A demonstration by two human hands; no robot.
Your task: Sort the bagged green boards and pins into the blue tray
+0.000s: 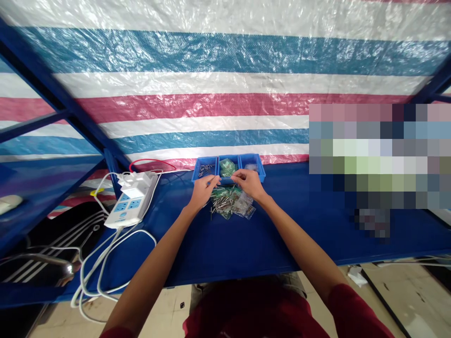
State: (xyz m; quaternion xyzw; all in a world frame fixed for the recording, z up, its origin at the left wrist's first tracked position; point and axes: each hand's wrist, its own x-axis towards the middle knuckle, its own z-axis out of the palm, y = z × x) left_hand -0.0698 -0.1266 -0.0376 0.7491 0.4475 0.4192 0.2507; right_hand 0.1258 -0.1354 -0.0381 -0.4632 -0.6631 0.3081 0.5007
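My left hand (204, 190) is at the front left of a blue tray with three compartments (261, 173), its thumb and fingers pinched together. Facing it, my right hand (249, 182) pinches at the tray's front right. Whatever sits between the fingertips is too small to make out. Metal screw-like pieces (206, 170) lie in the left compartment, a green packet (227, 167) in the middle one, and clear plastic (251, 166) in the right one. Below my hands is a heap of long metal pieces (222, 203) on green material, with clear plastic bags (243, 205) at its right side.
A white power strip (127, 209) with plugged-in adapters (138, 184) stands to the left, its white cables (102, 263) looping over the blue table (225, 251). Striped plastic sheeting (211, 105) hangs behind. A blurred-out area covers the right side.
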